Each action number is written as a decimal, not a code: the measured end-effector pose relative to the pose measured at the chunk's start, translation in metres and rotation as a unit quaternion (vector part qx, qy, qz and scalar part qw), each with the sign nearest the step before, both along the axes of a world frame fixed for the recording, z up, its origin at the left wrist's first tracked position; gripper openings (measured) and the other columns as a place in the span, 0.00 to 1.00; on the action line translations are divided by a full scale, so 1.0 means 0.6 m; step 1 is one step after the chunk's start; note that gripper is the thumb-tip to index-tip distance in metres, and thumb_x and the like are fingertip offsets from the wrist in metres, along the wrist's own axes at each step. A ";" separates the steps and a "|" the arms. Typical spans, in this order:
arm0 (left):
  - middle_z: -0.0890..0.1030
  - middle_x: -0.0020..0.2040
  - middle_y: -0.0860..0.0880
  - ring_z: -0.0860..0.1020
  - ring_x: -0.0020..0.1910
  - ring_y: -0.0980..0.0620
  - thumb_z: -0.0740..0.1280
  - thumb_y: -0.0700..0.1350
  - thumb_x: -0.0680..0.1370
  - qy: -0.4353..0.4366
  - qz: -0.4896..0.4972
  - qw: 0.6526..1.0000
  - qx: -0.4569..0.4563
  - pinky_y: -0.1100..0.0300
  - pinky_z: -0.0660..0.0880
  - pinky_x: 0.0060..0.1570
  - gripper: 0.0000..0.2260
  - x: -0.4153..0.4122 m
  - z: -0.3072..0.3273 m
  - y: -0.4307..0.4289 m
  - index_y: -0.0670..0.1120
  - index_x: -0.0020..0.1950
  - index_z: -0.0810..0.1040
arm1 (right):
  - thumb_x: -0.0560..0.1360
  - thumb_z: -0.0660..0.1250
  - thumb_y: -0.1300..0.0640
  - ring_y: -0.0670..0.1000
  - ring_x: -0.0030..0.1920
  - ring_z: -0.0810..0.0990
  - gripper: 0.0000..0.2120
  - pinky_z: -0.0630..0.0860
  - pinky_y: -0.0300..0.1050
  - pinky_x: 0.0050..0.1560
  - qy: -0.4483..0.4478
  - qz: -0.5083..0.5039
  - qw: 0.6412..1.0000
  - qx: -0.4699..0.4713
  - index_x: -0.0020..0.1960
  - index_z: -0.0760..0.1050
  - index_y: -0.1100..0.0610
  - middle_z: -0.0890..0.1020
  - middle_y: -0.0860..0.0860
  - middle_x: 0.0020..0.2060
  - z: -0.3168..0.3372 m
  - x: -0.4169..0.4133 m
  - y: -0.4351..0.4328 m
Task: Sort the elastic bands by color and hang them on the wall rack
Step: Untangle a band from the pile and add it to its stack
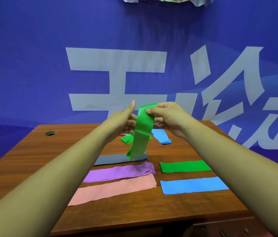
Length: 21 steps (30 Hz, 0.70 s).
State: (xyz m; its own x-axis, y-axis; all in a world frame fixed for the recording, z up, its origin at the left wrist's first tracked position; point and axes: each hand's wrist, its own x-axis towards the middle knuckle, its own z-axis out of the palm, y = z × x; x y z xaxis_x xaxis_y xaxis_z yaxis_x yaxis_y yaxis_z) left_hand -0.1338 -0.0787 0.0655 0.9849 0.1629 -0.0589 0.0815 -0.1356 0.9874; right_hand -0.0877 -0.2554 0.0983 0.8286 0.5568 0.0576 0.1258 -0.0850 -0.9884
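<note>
**Green band held up over the sorted stacks**

Behind everything, a blue banner [32, 65] with large pale characters fills the upper frame. Below it, your wooden surface [23, 159] spans the lower half, with a round cable hole [50, 133] at its left rear.

On the surface, flat stacks lie in two columns near the centre: on the left a grey stack [112, 160], then a purple stack [119, 173], then a pink stack [112, 189] nearest you; on the right a green stack [185, 166] above a blue stack [193, 185]. Further back, a loose green band [126, 139] and a loose blue band [161, 136] lie unsorted.

Your right hand [170, 117] pinches the top of a hanging green band [142, 132] at frame centre, fingers closed on it. Your left hand [126, 117] is beside the band, thumb raised; whether it grips the band you cannot tell from here.
</note>
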 end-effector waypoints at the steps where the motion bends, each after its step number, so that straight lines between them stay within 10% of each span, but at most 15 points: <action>1: 0.76 0.34 0.47 0.77 0.39 0.50 0.54 0.73 0.74 0.003 -0.024 1.000 -0.001 0.57 0.76 0.47 0.36 -0.003 -0.008 -0.001 0.41 0.52 0.79 | 0.76 0.69 0.61 0.45 0.27 0.79 0.10 0.78 0.45 0.42 -0.001 -0.013 1.000 0.008 0.55 0.78 0.65 0.82 0.51 0.33 0.007 0.000 0.003; 4: 0.73 0.31 0.49 0.76 0.37 0.51 0.57 0.73 0.71 -0.034 -0.090 0.995 -0.017 0.58 0.76 0.46 0.37 -0.014 -0.025 -0.010 0.39 0.53 0.78 | 0.75 0.68 0.62 0.45 0.22 0.73 0.03 0.76 0.40 0.33 0.003 -0.056 0.998 0.037 0.44 0.74 0.58 0.75 0.52 0.30 0.021 0.001 0.007; 9: 0.85 0.44 0.50 0.81 0.44 0.56 0.69 0.43 0.76 -0.156 -0.096 0.983 0.023 0.65 0.75 0.47 0.06 -0.032 -0.031 -0.024 0.43 0.51 0.81 | 0.75 0.68 0.64 0.44 0.19 0.74 0.03 0.78 0.46 0.38 0.050 -0.120 0.988 0.077 0.44 0.74 0.59 0.77 0.51 0.26 0.017 0.014 -0.003; 14: 0.85 0.41 0.51 0.82 0.39 0.59 0.68 0.35 0.77 -0.186 -0.083 0.979 -0.001 0.69 0.73 0.37 0.10 -0.032 -0.012 -0.047 0.43 0.57 0.76 | 0.76 0.66 0.62 0.48 0.27 0.81 0.02 0.79 0.46 0.37 0.107 -0.139 0.982 0.070 0.46 0.77 0.62 0.82 0.52 0.27 0.002 0.027 -0.024; 17: 0.84 0.39 0.50 0.80 0.39 0.54 0.70 0.40 0.77 -0.188 -0.051 0.980 0.031 0.60 0.71 0.37 0.11 -0.026 -0.003 -0.051 0.48 0.58 0.73 | 0.76 0.67 0.56 0.55 0.40 0.85 0.07 0.80 0.45 0.38 0.133 -0.109 0.985 0.002 0.48 0.77 0.60 0.85 0.56 0.37 -0.005 0.033 -0.042; 21: 0.83 0.40 0.50 0.78 0.33 0.63 0.68 0.37 0.78 -0.210 -0.022 0.975 0.066 0.70 0.71 0.37 0.05 -0.018 0.006 -0.060 0.44 0.53 0.78 | 0.78 0.64 0.49 0.52 0.30 0.82 0.16 0.76 0.42 0.34 -0.005 -0.128 0.975 -0.182 0.45 0.78 0.62 0.83 0.56 0.32 -0.004 0.021 -0.055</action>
